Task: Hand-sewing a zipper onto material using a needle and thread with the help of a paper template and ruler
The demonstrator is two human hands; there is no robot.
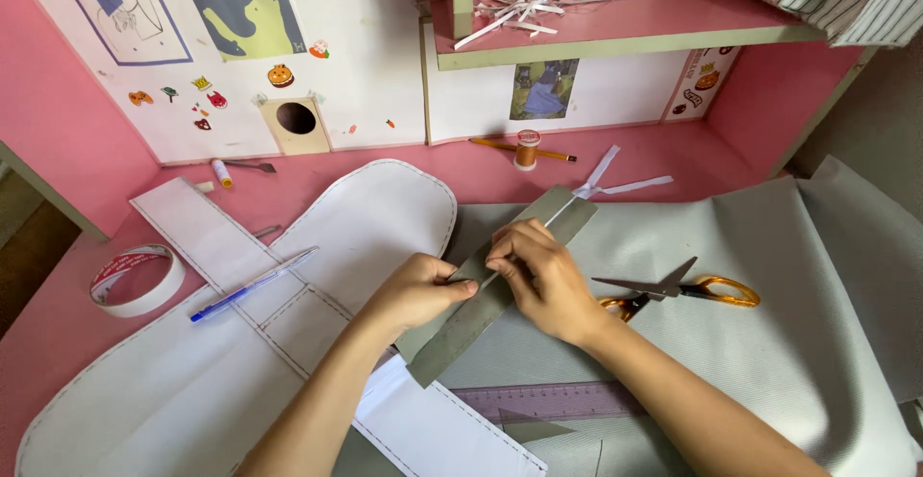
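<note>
Two bare hands meet over a long grey strip lying diagonally on grey fabric and a white pattern piece: the left hand pinches its edge with thumb and fingers together, and the right hand presses curled fingertips onto its fold. Just right lie orange-handled scissors, blades open, which a sliding wrist could likely catch. Farther off sit a blue pen, a tape roll and a thread spool.
</note>
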